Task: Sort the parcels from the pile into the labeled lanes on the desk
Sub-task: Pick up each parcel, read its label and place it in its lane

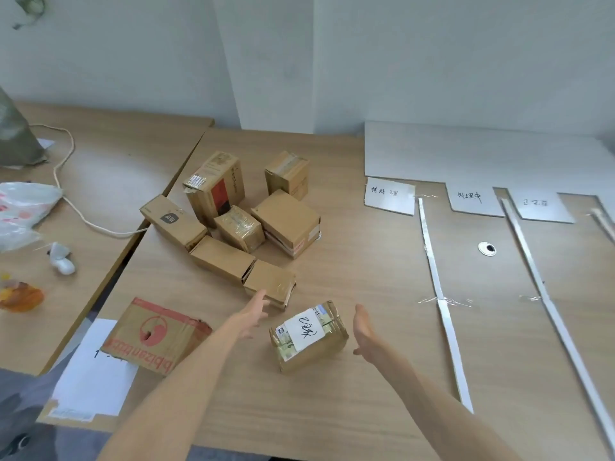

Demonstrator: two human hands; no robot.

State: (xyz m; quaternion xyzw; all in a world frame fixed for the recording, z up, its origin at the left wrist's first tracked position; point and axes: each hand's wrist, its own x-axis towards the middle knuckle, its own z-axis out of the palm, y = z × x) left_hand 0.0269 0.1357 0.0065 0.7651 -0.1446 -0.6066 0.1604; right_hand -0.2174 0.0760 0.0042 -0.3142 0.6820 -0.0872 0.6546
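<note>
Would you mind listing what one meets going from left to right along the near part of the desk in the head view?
Red-printed box → left hand → parcel with the white handwritten label → right hand → first white divider strip → second white divider strip.

Off to my left, on the second table [100, 168]: a white cord [71, 207] snakes from the far side to its right edge. Plastic bag [23, 207] at the left edge, small white object [61, 257] just in front of it, orange thing [20, 296] nearer still, blurred. Grey-green bag [15, 134] at the far left corner. White sheet [95, 371] lies at my desk's near-left corner. Round grommet [487, 249] sits in the desk top, right side.
</note>
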